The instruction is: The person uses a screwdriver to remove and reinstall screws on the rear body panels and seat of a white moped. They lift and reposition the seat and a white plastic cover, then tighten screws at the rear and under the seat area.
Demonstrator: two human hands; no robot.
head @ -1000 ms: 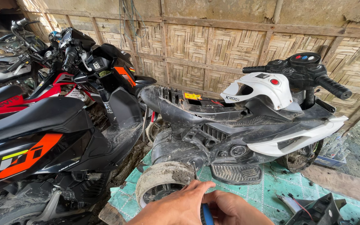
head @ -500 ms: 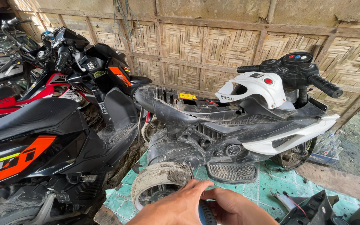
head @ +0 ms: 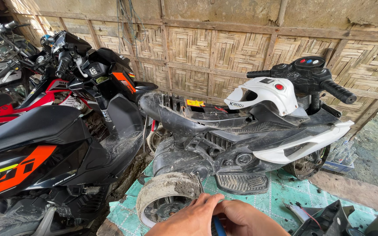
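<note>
Blue tool: a screwdriver [head: 217, 223] with a blue handle, its metal tip just beside the toy motorbike's [head: 250, 144] dirty rear wheel [head: 165, 196].
Left hand [head: 191, 218]: clenched around the screwdriver.
Right hand [head: 246, 220]: closed on the handle.
Floor: green patterned mat [head: 281, 203].

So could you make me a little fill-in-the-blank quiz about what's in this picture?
1. Both hands grip a screwdriver with a ____ handle.
2. The screwdriver's tip sits by the toy motorbike's dirty rear ____.
3. The toy motorbike stands on a ____ mat.
4. The wall behind is woven ____.

Missing words: blue; wheel; green; bamboo
</note>
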